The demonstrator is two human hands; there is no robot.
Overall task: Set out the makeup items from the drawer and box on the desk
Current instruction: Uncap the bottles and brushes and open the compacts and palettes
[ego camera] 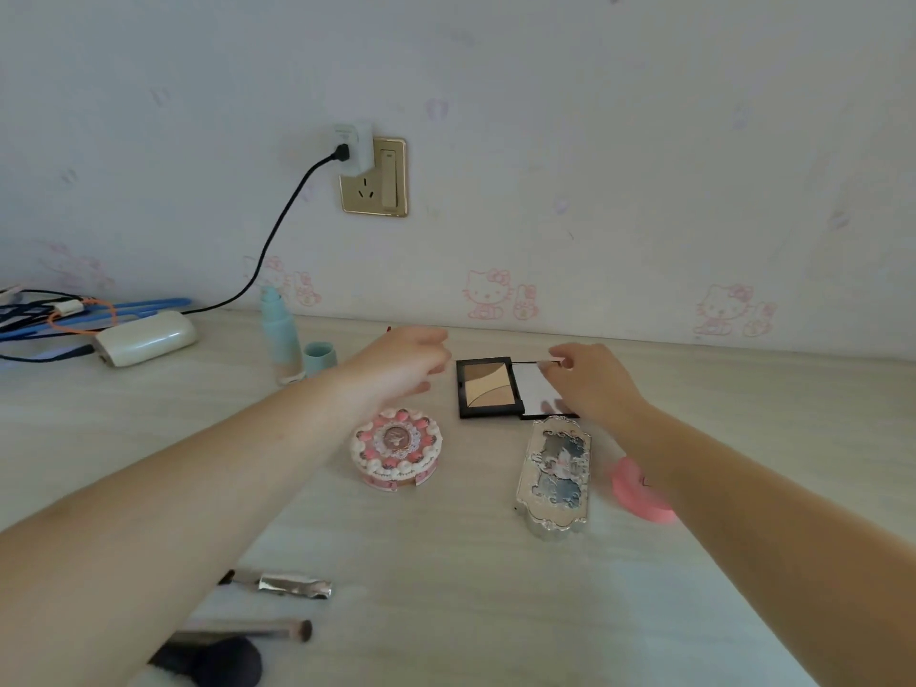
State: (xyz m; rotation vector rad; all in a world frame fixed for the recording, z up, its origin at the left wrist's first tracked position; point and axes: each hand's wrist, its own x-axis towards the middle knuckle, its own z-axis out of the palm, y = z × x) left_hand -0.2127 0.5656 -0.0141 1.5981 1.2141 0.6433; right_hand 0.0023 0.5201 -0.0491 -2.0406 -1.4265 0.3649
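Observation:
A black contour palette (486, 387) lies open on the desk's far middle, its mirrored lid (534, 389) folded flat to the right. My right hand (592, 384) pinches the lid's far edge. Just left of the palette hovers my left hand (401, 361), blurred, fingers loosely apart with nothing in them. Nearer me sit a round pink cake-shaped compact (396, 448) and a silver ornate case (555, 476). A pink round item (639, 490) is partly hidden by my right forearm. Three makeup brushes (282, 585) lie by my left forearm.
A teal bottle (280, 334) and its teal cap (319, 358) stand at the back left. Further left lie a white oblong device (146, 338) and tangled cables (44, 314). A charger is plugged into the gold wall socket (374, 176).

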